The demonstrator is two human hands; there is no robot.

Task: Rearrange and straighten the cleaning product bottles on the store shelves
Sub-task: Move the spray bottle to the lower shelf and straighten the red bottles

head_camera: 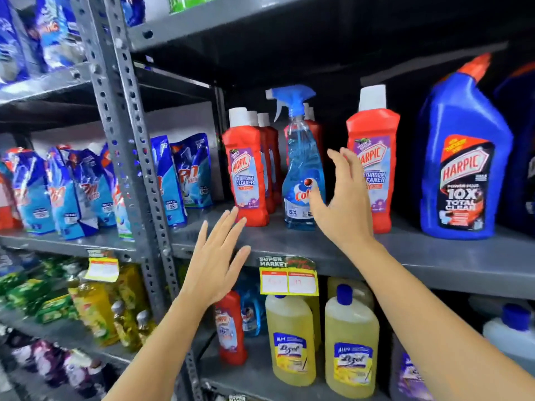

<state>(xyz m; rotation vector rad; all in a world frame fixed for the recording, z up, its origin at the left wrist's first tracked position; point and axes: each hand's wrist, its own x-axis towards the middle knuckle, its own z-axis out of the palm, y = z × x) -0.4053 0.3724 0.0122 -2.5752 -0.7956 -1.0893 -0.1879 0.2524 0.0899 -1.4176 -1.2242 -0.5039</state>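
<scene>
Both hands are raised toward the middle shelf [405,256] with fingers spread wide, holding nothing. My left hand [215,256] hovers in front of the shelf edge, its fingertips near the base of the left red Harpic bottle [246,172], which fronts a row of matching bottles. My right hand [344,204] is cupped open just beside the blue spray bottle [301,166] — the thumb overlaps its label, though I cannot tell if it touches. To the right of that hand stands another red Harpic bottle [373,157], and further right a large blue Harpic bottle [463,157], all upright. Yellow bottles [289,337] sit on the lower shelf beneath a price tag [288,277].

My judgement: the step in hand is reaching for the spray bottle, which sits alone between red bottles. Next calls for closing the right hand around its narrow waist, then lifting or sliding it without knocking the neighbours — the tall trigger head could make it tippy.
</scene>
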